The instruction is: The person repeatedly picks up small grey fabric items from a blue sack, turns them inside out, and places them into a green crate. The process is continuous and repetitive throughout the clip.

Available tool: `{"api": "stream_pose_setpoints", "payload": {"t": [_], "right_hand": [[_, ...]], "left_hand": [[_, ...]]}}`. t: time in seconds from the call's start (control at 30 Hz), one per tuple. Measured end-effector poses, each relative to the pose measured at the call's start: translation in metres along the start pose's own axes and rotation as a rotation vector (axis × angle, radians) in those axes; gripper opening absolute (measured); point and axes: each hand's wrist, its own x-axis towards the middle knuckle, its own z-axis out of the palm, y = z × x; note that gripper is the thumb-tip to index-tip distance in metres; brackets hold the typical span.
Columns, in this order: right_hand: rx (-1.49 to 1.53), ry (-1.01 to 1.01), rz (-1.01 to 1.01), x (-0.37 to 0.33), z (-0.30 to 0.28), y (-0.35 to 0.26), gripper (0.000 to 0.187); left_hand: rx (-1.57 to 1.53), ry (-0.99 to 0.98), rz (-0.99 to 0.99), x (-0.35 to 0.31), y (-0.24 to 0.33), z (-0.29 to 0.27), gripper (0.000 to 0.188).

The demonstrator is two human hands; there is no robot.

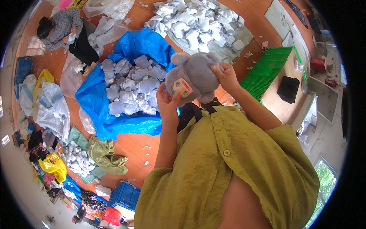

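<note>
Between my two hands is a grey plush toy point(202, 72) with a stitched face, held sideways above the floor. My left hand point(167, 100) grips the head end, its thumb beside the face. At the toy's other end, my right hand point(225, 77) is closed on the plush, thumb on top. Just left of the toy lies an open blue tarpaulin sack point(97, 122), heaped with similar grey plush toys point(133, 86).
Beyond the sack, pale plush pieces point(202, 24) are piled on a sheet. A green crate point(267, 70) stands on my right. Another person point(66, 32) sits at the far left. White bags point(53, 103) and a blue crate point(125, 196) lie to my left.
</note>
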Motion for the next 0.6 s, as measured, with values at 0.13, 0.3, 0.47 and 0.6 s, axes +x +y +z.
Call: {"api": "stream_pose_setpoints", "payload": {"t": [0.13,0.3,0.47,0.6], "right_hand": [[-0.019,0.018,-0.147,-0.01,0.015,-0.012,0.03],[-0.212,-0.023,-0.047,-0.008,-0.003,0.006,0.028],[-0.369,0.06,-0.211,-0.002,-0.008,0.003,0.033],[-0.263,0.015,-0.248,-0.001,0.01,0.003,0.029]], "left_hand": [[-0.337,-0.198,-0.3,0.01,-0.016,-0.024,0.044],[-0.259,-0.15,-0.239,0.0,-0.016,-0.014,0.033],[-0.284,-0.142,-0.183,-0.012,-0.022,-0.025,0.026],[-0.519,-0.116,-0.127,-0.03,-0.012,-0.018,0.034]]}}
